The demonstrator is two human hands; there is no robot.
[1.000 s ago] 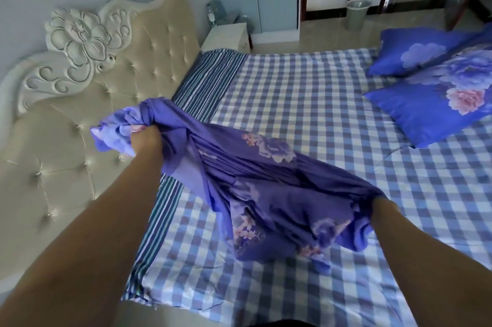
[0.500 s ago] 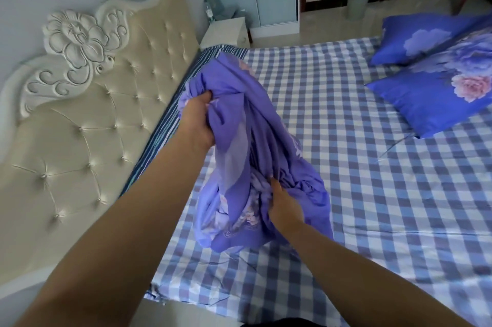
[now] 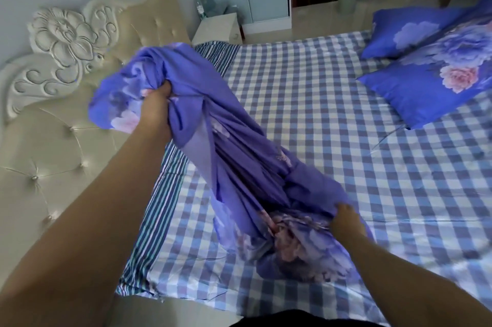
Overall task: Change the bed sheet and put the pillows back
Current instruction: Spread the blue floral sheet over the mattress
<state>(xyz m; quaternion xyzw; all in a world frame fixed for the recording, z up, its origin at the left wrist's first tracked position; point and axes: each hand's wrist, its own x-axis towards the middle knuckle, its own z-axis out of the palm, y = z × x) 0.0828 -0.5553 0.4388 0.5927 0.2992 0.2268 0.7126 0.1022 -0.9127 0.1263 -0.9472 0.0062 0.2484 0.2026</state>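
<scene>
Head view: left hand (image 3: 157, 106) and right hand (image 3: 346, 222) each grip bunched, creased purple floral sheet (image 3: 239, 174) above checked bed (image 3: 346, 140).

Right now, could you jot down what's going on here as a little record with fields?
activity: a person unfolds a bunched purple flowered sheet over the bed
left hand: grips the sheet's upper end, near the headboard
right hand: grips the sheet's lower end
bed cover: blue checked sheet, with a striped layer showing along the headboard side
pillows: two blue flowered ones, stacked at the far right of the bed
</scene>
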